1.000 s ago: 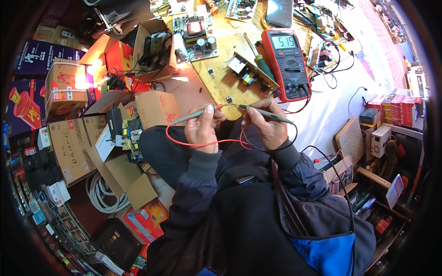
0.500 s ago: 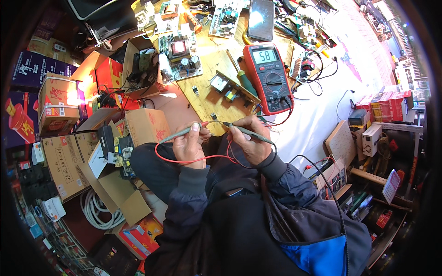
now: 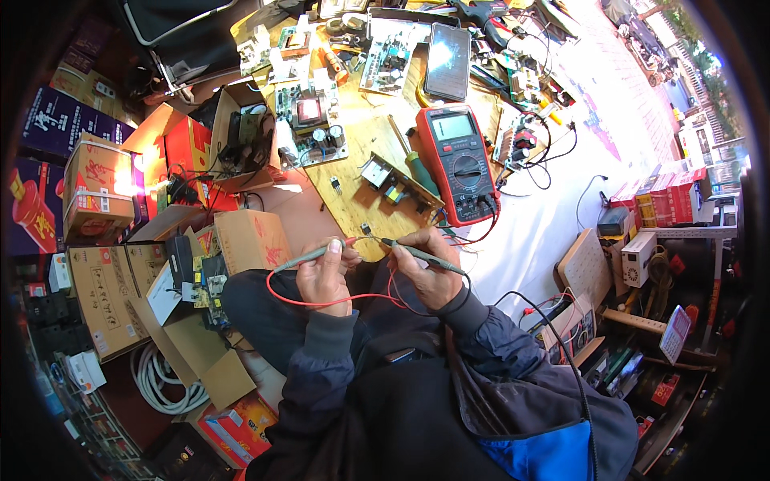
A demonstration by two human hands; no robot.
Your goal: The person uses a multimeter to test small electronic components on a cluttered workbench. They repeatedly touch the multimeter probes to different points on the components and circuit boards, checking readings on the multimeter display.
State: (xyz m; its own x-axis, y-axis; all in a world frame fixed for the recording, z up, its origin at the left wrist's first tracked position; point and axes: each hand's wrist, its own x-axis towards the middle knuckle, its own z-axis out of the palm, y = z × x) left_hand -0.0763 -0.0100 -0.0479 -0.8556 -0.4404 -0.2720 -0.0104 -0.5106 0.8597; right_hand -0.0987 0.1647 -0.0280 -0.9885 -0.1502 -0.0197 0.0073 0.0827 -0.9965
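The left hand (image 3: pixel 325 276) is pinching the red-lead probe (image 3: pixel 303 258) between thumb and fingers, its tip pointing rightward. Just beyond both tips, a small dark component (image 3: pixel 366 229) is showing against the near end of the wooden counter (image 3: pixel 345 212); whether metal is touching its legs is too small to tell. The right hand (image 3: pixel 433 276) is pinching the black-lead probe (image 3: pixel 431 258), aiming leftward. Farther right, the red multimeter (image 3: pixel 467 192) is lying face up. A probing step is apparently underway; the next move is probably calling for steady tip contact.

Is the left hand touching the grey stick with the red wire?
Touching. The head view shows the left hand gripping the grey probe, thumb lying on it.
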